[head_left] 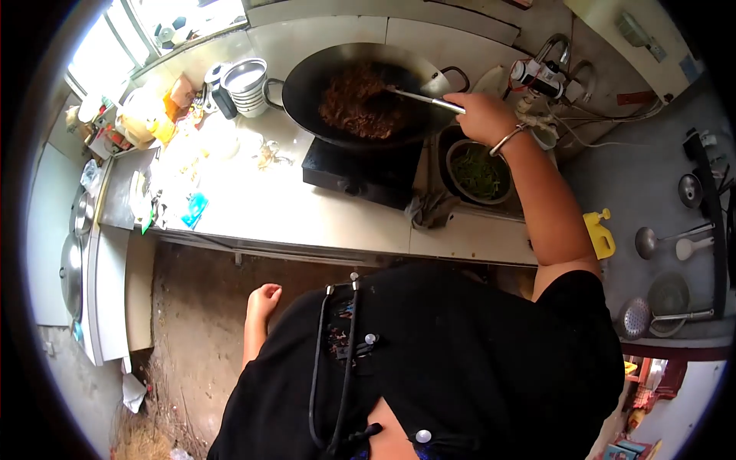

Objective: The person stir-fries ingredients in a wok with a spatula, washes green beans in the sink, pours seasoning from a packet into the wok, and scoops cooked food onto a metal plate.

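Black cloth shirt [498,353], right fingers [455,99] around slim metal utensil [429,100], rounded wok [303,96].

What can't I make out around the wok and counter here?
- Utensil's far end: head view, lost in the dark food.
- Utensil's handle end: head view, covered by the right hand.
- Any flame on the stove: head view, hidden by the wok.
- What the blue item is: head view, too small and blurred.
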### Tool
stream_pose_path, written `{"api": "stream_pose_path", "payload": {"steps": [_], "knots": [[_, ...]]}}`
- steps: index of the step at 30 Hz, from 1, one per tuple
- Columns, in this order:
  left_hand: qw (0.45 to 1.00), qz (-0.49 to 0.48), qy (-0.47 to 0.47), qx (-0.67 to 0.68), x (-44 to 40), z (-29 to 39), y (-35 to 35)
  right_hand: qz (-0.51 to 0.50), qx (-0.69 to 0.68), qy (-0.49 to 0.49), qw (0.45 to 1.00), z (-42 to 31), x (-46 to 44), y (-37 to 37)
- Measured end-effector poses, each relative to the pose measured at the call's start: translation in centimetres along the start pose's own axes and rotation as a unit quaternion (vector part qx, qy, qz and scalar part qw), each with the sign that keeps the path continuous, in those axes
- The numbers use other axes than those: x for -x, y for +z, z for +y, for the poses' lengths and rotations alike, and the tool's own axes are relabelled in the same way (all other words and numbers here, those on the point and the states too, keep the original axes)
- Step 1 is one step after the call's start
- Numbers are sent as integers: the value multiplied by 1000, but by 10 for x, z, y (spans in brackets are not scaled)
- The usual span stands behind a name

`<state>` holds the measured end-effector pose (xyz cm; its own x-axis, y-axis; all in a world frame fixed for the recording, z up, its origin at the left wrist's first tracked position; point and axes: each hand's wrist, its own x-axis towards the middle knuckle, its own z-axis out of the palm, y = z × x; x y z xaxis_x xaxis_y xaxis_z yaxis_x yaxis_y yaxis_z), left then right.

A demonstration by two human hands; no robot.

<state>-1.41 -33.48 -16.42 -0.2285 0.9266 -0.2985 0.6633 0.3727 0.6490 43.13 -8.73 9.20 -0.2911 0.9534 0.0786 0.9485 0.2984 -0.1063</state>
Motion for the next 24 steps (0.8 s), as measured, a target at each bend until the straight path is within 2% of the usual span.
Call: {"api": "stream_pose_path", "payload": {"steps": [2,4,6,10,12,14,16,17,18,19,20,22,24], "knots": [[1000,-4,-15,15,-1,-10,2,13,8,6,1000,-6,-6,-9],[999,-7,-38,29,-4,-14,8,44,-22,66,997,-20,-16,-14],[996,-52,-52,47,-6,-17,14,49,4,52,997,-22,-45,1],[991,-91,-45,93,-12,-16,24,-46,36,101,993,-63,-62,15],[990,-86,-60,92,-12,-17,21,-44,49,60,996,-64,-54,22],[988,-96,-65,101,-6,-19,18,-53,72,-29,996,-50,-42,21],[987,-102,-72,103,0,-21,16,-61,35,-25,997,-27,-34,5],[987,-103,-79,100,1,-21,16,-13,-9,-34,999,-14,-26,-8],[986,-102,-85,97,2,-20,16,-19,-25,-35,999,-1,-22,-21],[986,-99,-88,98,4,-15,15,-30,6,-14,999,-13,-3,-60],[986,-87,-108,91,6,-5,14,-8,17,-45,999,-4,7,-78],[986,-73,-129,81,11,3,15,-23,17,-42,999,1,24,-114],[981,-91,-106,132,13,4,19,-103,58,-61,991,8,31,-127]]}}
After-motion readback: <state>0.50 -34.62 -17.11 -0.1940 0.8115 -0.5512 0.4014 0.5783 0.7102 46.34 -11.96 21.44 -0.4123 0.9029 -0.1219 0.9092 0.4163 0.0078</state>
